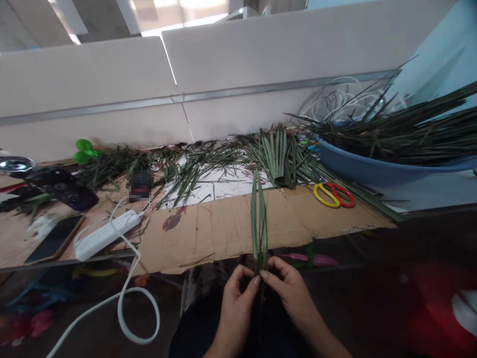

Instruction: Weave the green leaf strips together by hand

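Note:
My left hand and my right hand meet in front of me, below the table edge. Both pinch the lower end of a few long green palm leaf strips. The strips stand upright and reach up over the cardboard sheet on the table. The thumbs and forefingers of both hands press together around the base of the strips.
Cut green leaves lie strewn along the back of the table. A blue basin full of long leaves stands at the right. Yellow and red scissors lie on the cardboard. A white power strip, a phone and a white cable are at the left.

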